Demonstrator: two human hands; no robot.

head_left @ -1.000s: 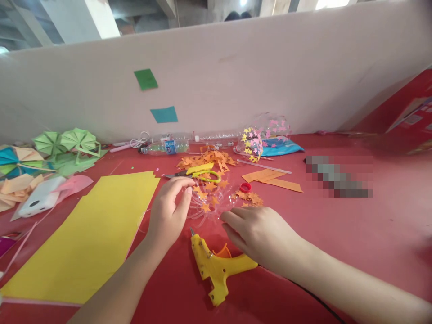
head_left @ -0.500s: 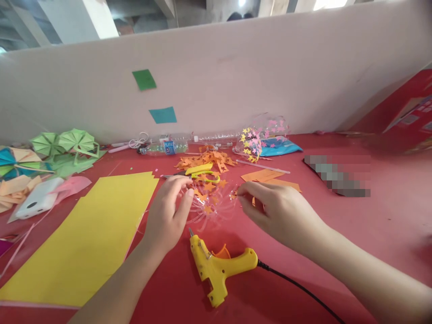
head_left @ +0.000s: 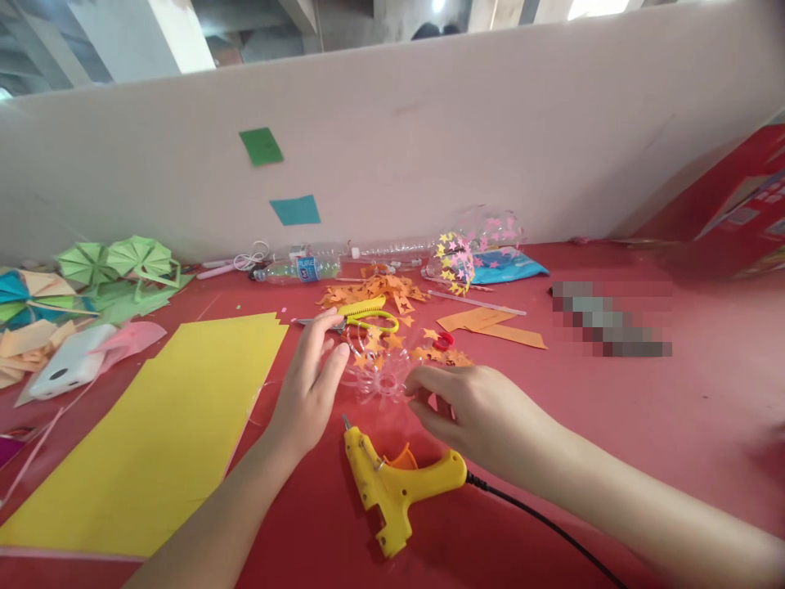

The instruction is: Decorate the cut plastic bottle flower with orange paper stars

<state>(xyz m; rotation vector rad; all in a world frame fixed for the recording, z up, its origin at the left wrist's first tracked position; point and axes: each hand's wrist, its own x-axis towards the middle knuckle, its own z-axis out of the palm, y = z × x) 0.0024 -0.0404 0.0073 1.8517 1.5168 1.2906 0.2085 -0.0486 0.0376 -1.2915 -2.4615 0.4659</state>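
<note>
A clear plastic bottle piece [head_left: 379,368] dotted with orange paper stars lies on the red table. My left hand [head_left: 310,384] rests against its left side, fingers curled around it. My right hand [head_left: 472,409] sits at its right edge, fingers pinched together near the plastic; what they hold is too small to see. A yellow glue gun [head_left: 396,487] lies just in front of both hands, its black cord [head_left: 540,519] running to the right. Loose orange stars [head_left: 447,356] and a red ring [head_left: 442,338] lie just beyond my right hand.
A yellow paper sheet [head_left: 153,433] covers the left. Yellow-handled scissors [head_left: 365,315], orange scraps [head_left: 377,288], orange strips [head_left: 491,325], a water bottle [head_left: 300,267] and a star-covered bottle piece [head_left: 466,254] lie behind. Folded paper fans [head_left: 116,262] and a white device [head_left: 67,364] sit far left. A white partition [head_left: 429,147] closes the back.
My right hand reached out to the orange stars, then came back down to the right edge of the plastic piece. My left hand stayed on the piece's left side.
</note>
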